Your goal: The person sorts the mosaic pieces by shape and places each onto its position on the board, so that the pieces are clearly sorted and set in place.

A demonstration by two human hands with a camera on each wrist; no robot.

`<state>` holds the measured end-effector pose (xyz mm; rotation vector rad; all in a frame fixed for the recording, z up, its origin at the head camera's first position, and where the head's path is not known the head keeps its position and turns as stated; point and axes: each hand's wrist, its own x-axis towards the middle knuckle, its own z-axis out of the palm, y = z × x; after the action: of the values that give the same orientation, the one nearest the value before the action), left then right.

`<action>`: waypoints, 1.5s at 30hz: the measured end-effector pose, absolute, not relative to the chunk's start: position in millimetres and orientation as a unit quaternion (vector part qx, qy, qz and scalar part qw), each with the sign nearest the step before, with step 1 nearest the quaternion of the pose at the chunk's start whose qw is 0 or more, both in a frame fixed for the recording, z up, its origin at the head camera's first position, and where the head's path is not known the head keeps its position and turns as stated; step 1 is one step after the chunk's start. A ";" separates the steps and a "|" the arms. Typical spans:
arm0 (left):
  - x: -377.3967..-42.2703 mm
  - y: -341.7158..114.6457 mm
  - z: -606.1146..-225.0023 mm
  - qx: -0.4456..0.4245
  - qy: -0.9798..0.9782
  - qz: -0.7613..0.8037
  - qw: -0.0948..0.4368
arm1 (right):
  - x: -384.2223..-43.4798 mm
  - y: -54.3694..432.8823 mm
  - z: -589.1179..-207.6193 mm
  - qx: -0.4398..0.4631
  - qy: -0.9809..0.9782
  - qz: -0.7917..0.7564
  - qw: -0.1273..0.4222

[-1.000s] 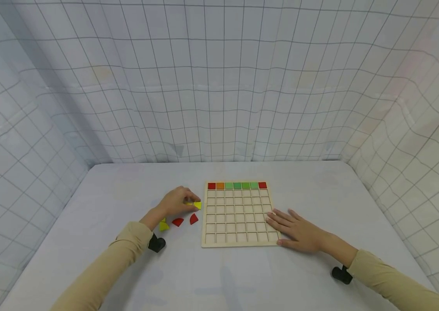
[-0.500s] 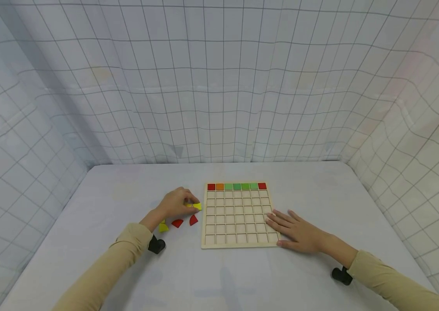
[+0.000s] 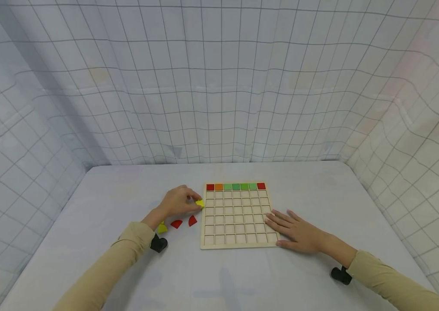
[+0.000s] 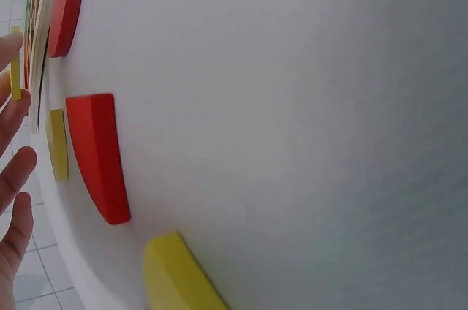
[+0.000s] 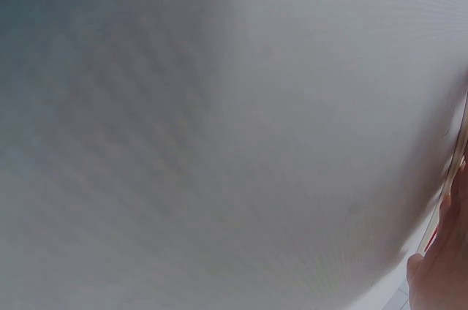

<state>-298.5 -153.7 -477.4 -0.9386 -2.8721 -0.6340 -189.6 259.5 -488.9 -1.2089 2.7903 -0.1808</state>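
Note:
Between thumb and fingertips, my left hand [image 3: 178, 201] pinches a small flat yellow piece [image 3: 200, 203] by the left edge of a wooden grid board [image 3: 203, 233]. The left wrist view shows this yellow piece [image 4: 15, 65] on edge, clear of the table. Two red quarter-circle pieces [image 3: 176, 223] lie on the table below that hand. Another yellow piece [image 4: 57, 145] rests beyond the larger-looking red one [image 4: 99, 156]. Near the left wrist are more yellow pieces [image 3: 163, 228], partly hidden. My right hand [image 3: 299, 233] rests flat, fingers spread, on the board's right edge.
Coloured squares in red, orange and greens [image 3: 236, 186] fill the board's far row; its other cells show bare wood. A white cloth covers the table [image 3: 219, 276]. Grid-patterned white curtains [image 3: 219, 86] stand behind and at both sides.
My left hand has moved slightly right with the yellow piece, up to the board's left edge, and the piece has turned a little. The right hand stays in place.

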 end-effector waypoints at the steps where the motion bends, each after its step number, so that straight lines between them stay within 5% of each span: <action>1: -299.1 -152.1 -477.0 -0.306 -0.930 -0.204 0.029 | -189.5 259.6 -489.0 -0.397 0.915 -0.060 0.047; 45: -317.2 -40.1 -466.5 -0.360 -0.911 -0.200 0.030 | -191.3 260.7 -487.4 -0.394 0.916 -0.054 0.062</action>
<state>-317.2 -40.1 -466.5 -1.1105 -2.8082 -0.6183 -191.3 260.7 -487.4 -1.1899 2.7675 -0.1633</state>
